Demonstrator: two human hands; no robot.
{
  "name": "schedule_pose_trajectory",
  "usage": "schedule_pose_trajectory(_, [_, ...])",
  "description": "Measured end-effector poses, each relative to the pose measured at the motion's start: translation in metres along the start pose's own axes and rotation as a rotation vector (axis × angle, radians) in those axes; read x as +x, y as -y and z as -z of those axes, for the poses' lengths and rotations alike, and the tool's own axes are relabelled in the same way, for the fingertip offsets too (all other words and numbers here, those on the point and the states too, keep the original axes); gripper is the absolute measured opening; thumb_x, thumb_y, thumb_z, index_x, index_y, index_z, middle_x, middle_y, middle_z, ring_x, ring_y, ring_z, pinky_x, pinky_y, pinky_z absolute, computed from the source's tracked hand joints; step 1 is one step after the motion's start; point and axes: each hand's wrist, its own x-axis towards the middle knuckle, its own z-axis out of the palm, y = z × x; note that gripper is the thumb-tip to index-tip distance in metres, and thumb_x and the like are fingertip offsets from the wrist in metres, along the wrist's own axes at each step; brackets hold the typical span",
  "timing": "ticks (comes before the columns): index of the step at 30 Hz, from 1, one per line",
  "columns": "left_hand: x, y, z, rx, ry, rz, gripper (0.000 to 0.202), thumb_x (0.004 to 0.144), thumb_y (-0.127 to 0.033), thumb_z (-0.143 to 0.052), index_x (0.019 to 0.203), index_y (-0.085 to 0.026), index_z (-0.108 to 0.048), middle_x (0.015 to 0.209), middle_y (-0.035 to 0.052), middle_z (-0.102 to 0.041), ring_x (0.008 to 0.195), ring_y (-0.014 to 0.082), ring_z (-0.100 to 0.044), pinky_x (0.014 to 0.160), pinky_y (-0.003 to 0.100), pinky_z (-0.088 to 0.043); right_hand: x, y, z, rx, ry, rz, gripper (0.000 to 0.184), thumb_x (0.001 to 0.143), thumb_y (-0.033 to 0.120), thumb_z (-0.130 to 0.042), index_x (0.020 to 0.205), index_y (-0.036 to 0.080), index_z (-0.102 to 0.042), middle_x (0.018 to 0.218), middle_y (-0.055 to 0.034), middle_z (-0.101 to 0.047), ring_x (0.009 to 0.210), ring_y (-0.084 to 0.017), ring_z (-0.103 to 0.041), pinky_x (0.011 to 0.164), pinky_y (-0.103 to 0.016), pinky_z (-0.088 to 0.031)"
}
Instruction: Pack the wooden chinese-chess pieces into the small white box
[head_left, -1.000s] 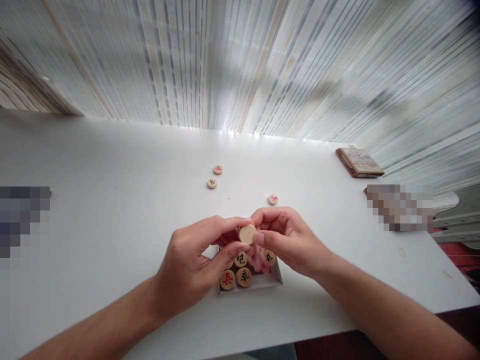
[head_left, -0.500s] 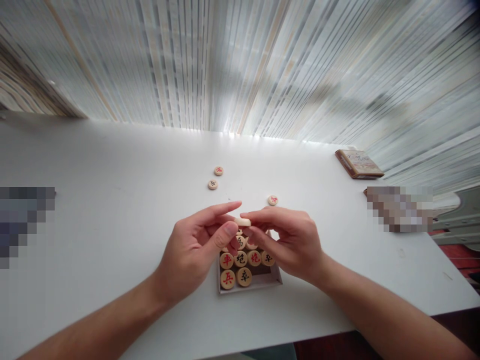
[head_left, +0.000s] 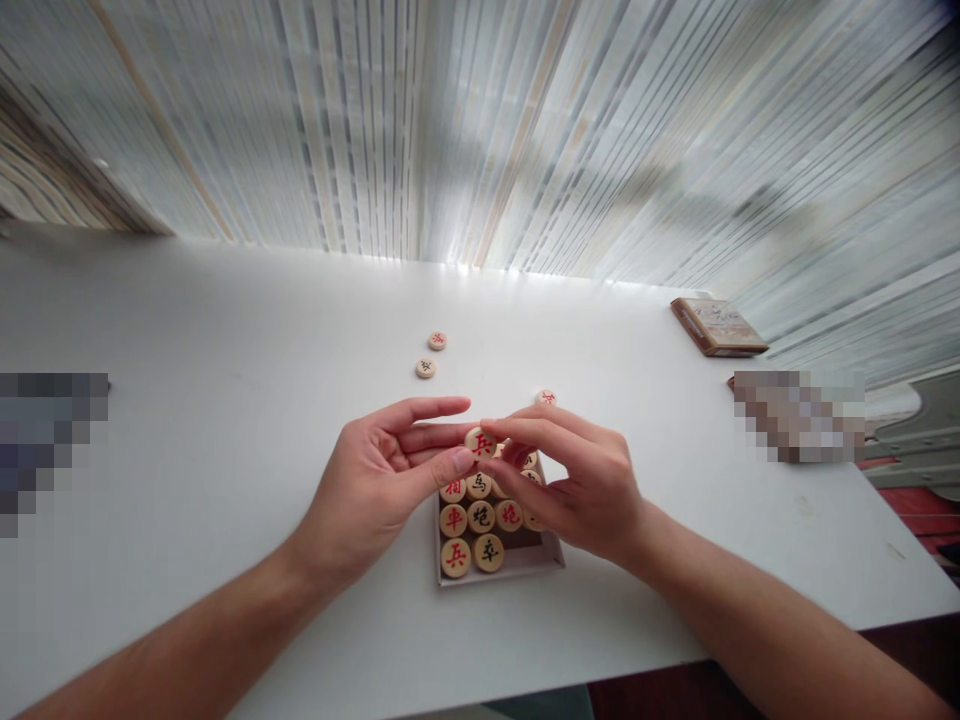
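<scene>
Between my two hands, above the far part of a shallow box, is a round Chinese chess piece (head_left: 480, 443) with a red character facing me. My left hand (head_left: 394, 465) grips its left edge between thumb and fingers, with the index finger stretched out above. The fingertips of my right hand (head_left: 581, 475) pinch its right edge. Below them the box (head_left: 501, 578) holds rows of chess pieces with red and black characters, including a black-marked piece (head_left: 488, 553) in the front row. A dark gap shows at its front right. My hands hide part of the back rows.
Loose on the white table (head_left: 225, 420) lie a red-marked piece (head_left: 437, 341), a black-marked piece (head_left: 425, 368) and another red-marked piece (head_left: 546, 398) partly behind my right hand. A flat brown box (head_left: 720, 327) lies at the back right, before a striped curtain (head_left: 480, 130).
The held chess piece has turned from edge-on to showing its red character. My right fingers have shifted slightly, and more pieces in the box show.
</scene>
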Motion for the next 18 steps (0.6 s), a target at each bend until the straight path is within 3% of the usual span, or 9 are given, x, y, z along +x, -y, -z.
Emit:
schedule_pose_trajectory(6, [0.001, -0.001, 0.0, 0.076, -0.027, -0.02, 0.043, 0.074, -0.022, -0.101, 0.112, -0.018, -0.082, 0.095, 0.0081, -0.088, 0.095, 0.028, -0.086, 0.089, 0.038, -0.073, -0.001, -0.001, 0.002, -0.14, 0.02, 0.064, 0.019, 0.099, 0.018, -0.077, 0.118, 0.02, -0.075, 0.1, -0.0085, -0.081, 0.079, -0.018, -0.078, 0.07, -0.029, -0.065])
schedule_pose_trajectory(12, [-0.002, -0.003, -0.001, 0.119, -0.015, -0.024, 0.041, 0.071, -0.019, -0.102, 0.108, -0.018, -0.084, 0.089, 0.0058, -0.087, 0.094, 0.0268, -0.086, 0.085, 0.032, -0.073, 0.002, 0.004, 0.004, -0.212, 0.045, 0.082, 0.011, 0.099, 0.018, -0.074, 0.109, 0.02, -0.073, 0.092, -0.0067, -0.081, 0.073, -0.017, -0.075, 0.067, -0.029, -0.062])
schedule_pose_trajectory(18, [0.001, -0.003, 0.001, 0.134, -0.05, -0.123, 0.02, 0.094, -0.03, -0.084, 0.107, -0.016, -0.082, 0.087, 0.0056, -0.085, 0.075, 0.0195, -0.082, 0.074, 0.031, -0.07, 0.01, 0.007, 0.015, -0.161, 0.026, -0.002, 0.006, 0.095, 0.021, -0.077, 0.099, 0.021, -0.072, 0.081, -0.0039, -0.076, 0.066, -0.015, -0.07, 0.06, -0.028, -0.058])
